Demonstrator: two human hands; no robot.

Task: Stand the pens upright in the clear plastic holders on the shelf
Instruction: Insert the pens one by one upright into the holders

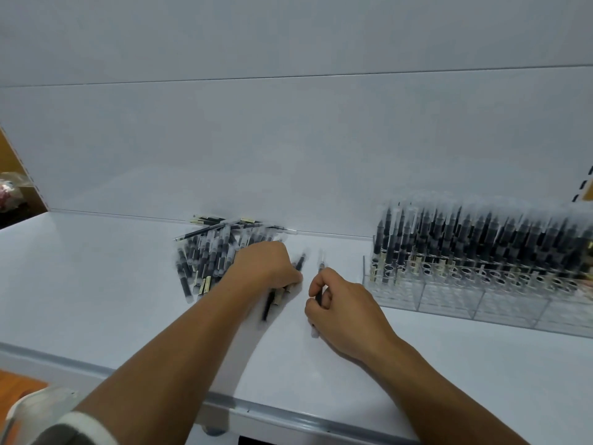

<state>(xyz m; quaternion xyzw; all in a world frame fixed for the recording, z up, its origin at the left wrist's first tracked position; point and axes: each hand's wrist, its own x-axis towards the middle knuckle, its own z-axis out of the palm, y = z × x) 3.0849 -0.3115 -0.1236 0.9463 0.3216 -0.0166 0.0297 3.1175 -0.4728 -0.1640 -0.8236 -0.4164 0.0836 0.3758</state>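
A loose pile of black pens (208, 252) with clear caps lies on the white shelf (96, 284) near its back wall. My left hand (269, 264) sits at the pile's right edge and grips a few pens (272, 298) that stick out below and above its fingers. Just to its right, my right hand (340, 303) pinches a single pen (320, 268) that points away from me. The clear plastic holders (449, 297) stand at the right, their back rows packed with upright pens (481, 242) and the front holes bare.
The shelf's grey front edge (272, 412) runs across the lower view. A white back wall (288, 139) rises behind the pile. A brown panel and a wrapped item (12, 191) sit at the far left. A white object (41, 409) is at the bottom left.
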